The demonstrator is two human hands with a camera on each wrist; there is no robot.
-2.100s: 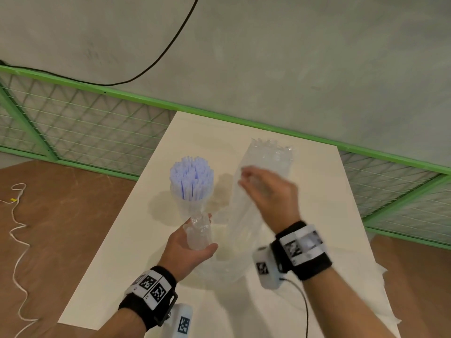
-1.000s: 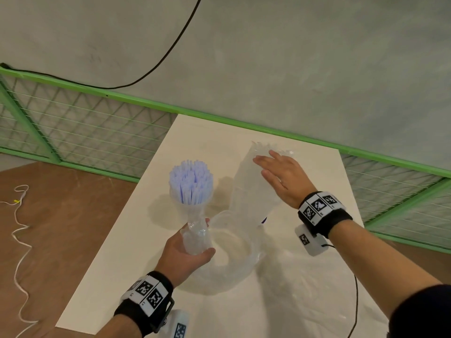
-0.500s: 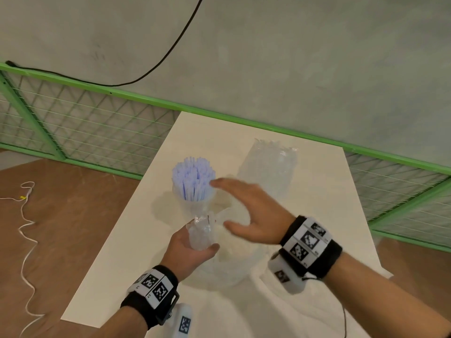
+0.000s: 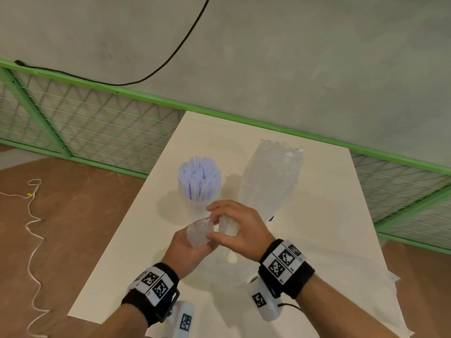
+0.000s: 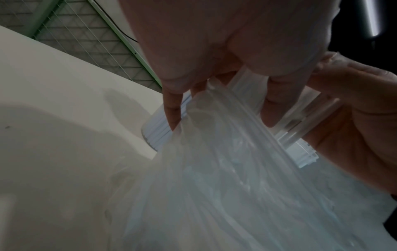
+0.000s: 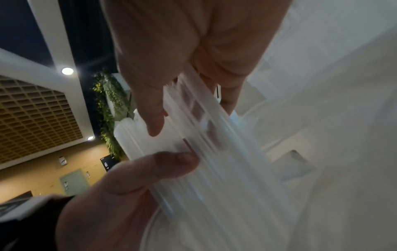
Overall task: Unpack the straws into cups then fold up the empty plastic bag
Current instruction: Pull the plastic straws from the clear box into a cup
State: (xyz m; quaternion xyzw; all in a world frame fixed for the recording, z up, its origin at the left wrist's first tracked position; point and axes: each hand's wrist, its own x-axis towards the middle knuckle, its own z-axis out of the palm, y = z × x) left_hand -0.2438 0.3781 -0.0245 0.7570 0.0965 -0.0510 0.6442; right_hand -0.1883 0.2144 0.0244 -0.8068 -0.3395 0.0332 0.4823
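Around the work: a white table (image 4: 317, 215) against a green mesh fence (image 4: 97, 128), a grey wall behind with a black cable (image 4: 170, 57) hanging across it, brown floor at the left with a white cord (image 4: 31, 228) trailing over it.

On the table, a cup (image 4: 195, 206) packed with upright blue-white straws (image 4: 199, 176), and just right of it a tall clear sleeve (image 4: 271, 176) standing on end, its top crimped. Close to both hands, so crowding the space behind them.

Left hand (image 4: 188, 250) clenched around a bundle (image 4: 199, 234) of clear straws, bag (image 4: 219, 272) film gathered under it and draping onto the table. Right hand (image 4: 239, 228) curled onto the same bundle from the other side, thumb and fingers pinching it; seen plainly in the right wrist view, thumb (image 6: 171, 163) pressed to the straws (image 6: 193, 135). In the left wrist view, fingers (image 5: 171, 108) wrapped over film (image 5: 214, 169) and straws, cup base behind.

Against half a second ago: right hand then spread wide above the bundle, touching nothing; now closed on it. A second ago, resting on the sleeve's top. Left grip unchanged throughout. Cup and sleeve in the same places.
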